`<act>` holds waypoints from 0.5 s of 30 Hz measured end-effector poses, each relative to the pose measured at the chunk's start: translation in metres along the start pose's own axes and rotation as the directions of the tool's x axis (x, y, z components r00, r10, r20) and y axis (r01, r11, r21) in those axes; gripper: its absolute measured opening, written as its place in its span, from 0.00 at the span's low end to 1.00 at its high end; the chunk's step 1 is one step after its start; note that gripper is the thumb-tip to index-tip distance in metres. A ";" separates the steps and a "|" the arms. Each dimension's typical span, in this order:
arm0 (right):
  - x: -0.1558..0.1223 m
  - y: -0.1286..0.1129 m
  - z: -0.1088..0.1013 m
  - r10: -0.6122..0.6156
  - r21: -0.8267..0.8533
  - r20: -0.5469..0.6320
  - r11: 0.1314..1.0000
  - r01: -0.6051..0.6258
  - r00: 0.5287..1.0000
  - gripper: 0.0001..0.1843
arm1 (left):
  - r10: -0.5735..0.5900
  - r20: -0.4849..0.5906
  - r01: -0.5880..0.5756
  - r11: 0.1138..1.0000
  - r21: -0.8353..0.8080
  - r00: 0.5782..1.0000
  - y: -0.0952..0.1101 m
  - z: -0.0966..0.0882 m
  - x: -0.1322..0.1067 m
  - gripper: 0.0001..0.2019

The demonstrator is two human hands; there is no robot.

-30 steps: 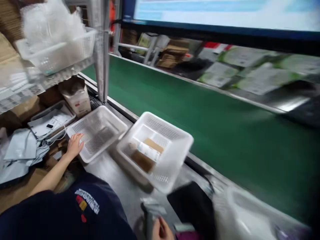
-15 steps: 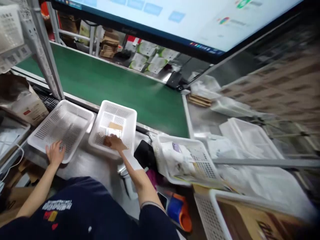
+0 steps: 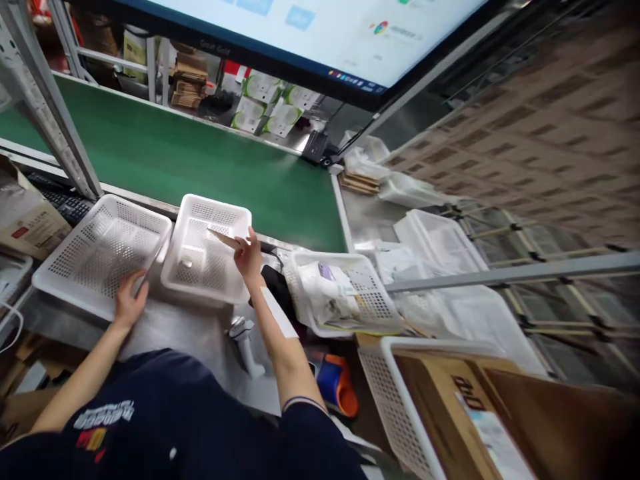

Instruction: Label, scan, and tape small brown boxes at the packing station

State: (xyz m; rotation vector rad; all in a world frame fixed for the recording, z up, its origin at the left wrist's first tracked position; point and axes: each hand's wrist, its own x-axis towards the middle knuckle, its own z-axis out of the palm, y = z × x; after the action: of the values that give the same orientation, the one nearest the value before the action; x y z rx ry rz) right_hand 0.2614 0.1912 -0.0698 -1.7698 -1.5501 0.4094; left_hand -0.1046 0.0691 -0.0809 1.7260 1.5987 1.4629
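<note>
My left hand (image 3: 131, 300) grips the near right rim of a white perforated plastic basket (image 3: 53, 263), its fingers over the edge and the thumb outside. Inside that basket no separate item can be made out. My right hand (image 3: 249, 259) pinches a thin, flat brown cardboard packet (image 3: 224, 238), seen nearly edge-on, above the right side of a second white basket (image 3: 173, 283). A small clear-wrapped item (image 3: 187, 262) lies on the floor of this second basket. A white patch or paper covers part of my right forearm.
A green conveyor belt (image 3: 200, 163) runs behind the baskets, under a monitor (image 3: 320, 40). A handheld scanner (image 3: 246, 343) stands on the metal bench. To the right are a basket of bagged goods (image 3: 335, 293), a blue-orange tape roll (image 3: 339, 385) and a cardboard box (image 3: 450, 407).
My right hand has lifted the brown packet from the second basket and moved up and right. My left hand has shifted onto the left basket's rim. The view has swung right.
</note>
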 end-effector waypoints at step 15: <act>-0.233 -0.039 -0.043 -0.051 0.655 -0.075 0.750 0.088 0.996 0.22 | -0.123 0.406 0.291 0.876 -0.384 0.906 0.095 0.095 0.007 0.57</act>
State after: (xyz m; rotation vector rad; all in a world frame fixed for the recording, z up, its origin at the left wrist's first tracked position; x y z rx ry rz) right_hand 0.2109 -0.0434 -0.0656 -1.1485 -1.2113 0.7610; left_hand 0.0225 0.0819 -0.0379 1.4085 1.1123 1.1850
